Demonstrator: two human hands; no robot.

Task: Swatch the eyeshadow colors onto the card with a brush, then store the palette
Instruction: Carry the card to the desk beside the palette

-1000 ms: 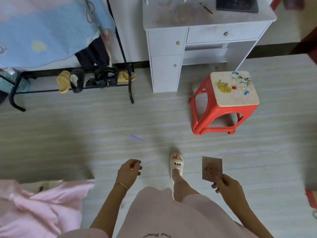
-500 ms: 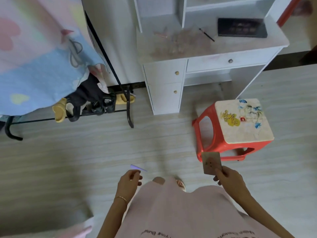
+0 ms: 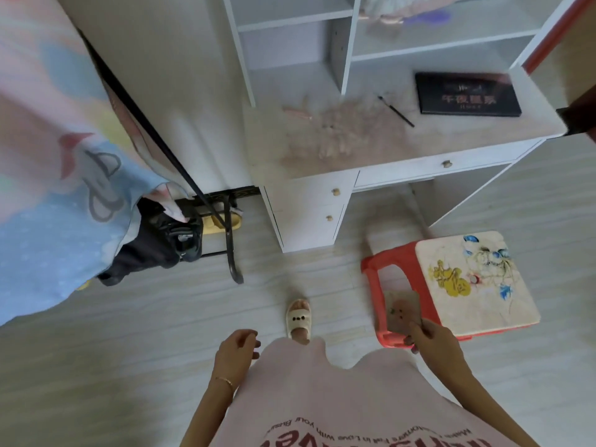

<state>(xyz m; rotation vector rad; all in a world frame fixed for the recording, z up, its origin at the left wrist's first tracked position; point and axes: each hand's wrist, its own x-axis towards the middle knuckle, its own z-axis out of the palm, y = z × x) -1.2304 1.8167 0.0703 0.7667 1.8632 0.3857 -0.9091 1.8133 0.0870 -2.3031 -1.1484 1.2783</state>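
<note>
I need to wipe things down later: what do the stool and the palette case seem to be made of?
Stool: looks like molded red plastic, slightly glossy legs, with a pale printed floral top. Palette: closed dark case, smooth sheen with lettering; plastic or coated card, cannot tell which.

We see the palette (image 3: 467, 94) right of the brush (image 3: 396, 111) on the tabletop (image 3: 371, 150); the stool (image 3: 458, 285) stands before it.
</note>
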